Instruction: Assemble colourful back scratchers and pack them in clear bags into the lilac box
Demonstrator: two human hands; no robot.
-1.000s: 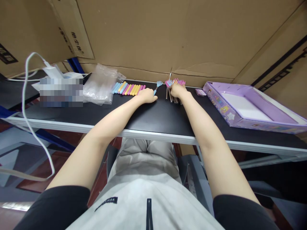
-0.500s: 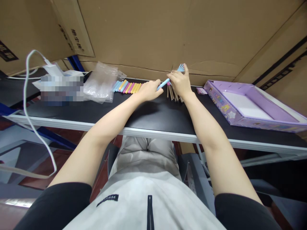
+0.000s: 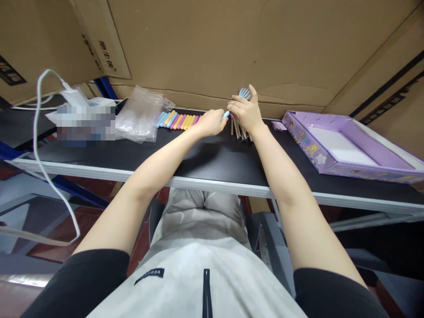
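L hand (image 3: 211,123): grip closed round handle end of blue scratcher (image 3: 244,93), which sits btwn both hands over the table (image 3: 228,163). R hand (image 3: 247,114): fingers over its shaft nr the claw head; pinching or not, we can't tell. Main risk, in our view: slip or twist if R hold is loose. Also, a lowered R wrist could scatter the metal shafts (image 3: 237,129); L knuckles, the adj. coloured handles (image 3: 178,121).
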